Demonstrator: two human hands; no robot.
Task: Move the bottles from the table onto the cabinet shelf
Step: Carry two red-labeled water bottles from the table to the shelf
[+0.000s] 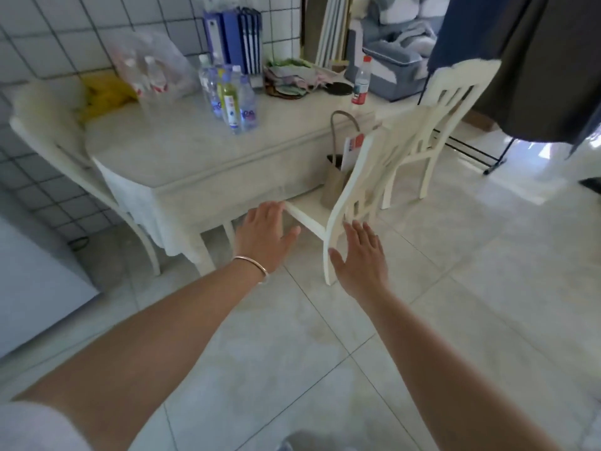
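Several plastic bottles (229, 94) stand clustered on the white table (162, 151), one with yellow-green liquid (231, 102) among clear ones. A lone bottle with a red cap and red label (361, 81) stands at the table's far right edge. My left hand (265, 234), a bracelet on its wrist, stretches forward with straight fingers, below the table's near edge. My right hand (361, 255) is also flat and empty, just beside the back of the nearest chair. Both hands are well short of the bottles. No cabinet shelf is in view.
A white chair (351, 190) stands pushed to the table's right side with a brown paper bag (336, 180) on its seat; a second chair (448, 105) is behind it, another (48, 125) at the left. Blue folders (234, 37), a plastic bag (153, 65) and cloths lie on the table. Tiled floor lies below.
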